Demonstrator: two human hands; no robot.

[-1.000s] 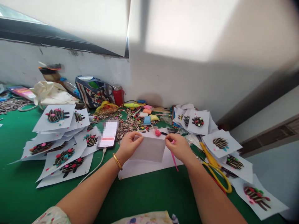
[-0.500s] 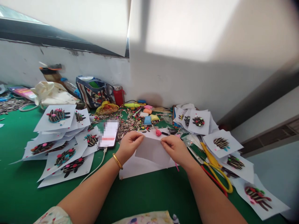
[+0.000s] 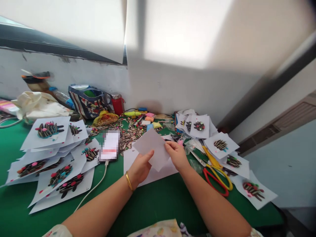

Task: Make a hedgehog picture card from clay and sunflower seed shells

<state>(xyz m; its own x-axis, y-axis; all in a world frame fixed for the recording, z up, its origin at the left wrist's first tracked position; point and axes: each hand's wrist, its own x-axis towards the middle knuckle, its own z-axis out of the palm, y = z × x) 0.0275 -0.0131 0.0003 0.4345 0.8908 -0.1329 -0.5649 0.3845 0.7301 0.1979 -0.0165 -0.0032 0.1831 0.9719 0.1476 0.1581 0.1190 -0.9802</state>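
Here's a small white sheet (image 3: 154, 144) up in the air, tilted cornerwise over a larger white paper (image 3: 154, 176), out in the middle of the green table (image 3: 168, 200), between its far and near edges. The right hand (image 3: 175, 154) has it, thumb and forefinger pinching the corner on that side! Across from it, the left hand (image 3: 141, 169) lays a thumb over the sheet's lower left side, fingers curled in; whether that thumb presses it against a finger, one cannot tell. A gold bangle (image 3: 129, 181) circles the left wrist. Just beyond, striped seeds (image 3: 130, 136) spread toward the table's far edge, soft coloured blocks (image 3: 149, 119) among them. On the left, a phone (image 3: 110, 146) on its cable lies near a heap of seed-decorated cards (image 3: 56, 177). Over on the right, scissors (image 3: 209, 166) with yellow and red handles lie beside more decorated cards (image 3: 221, 144), strung along the table's right edge.
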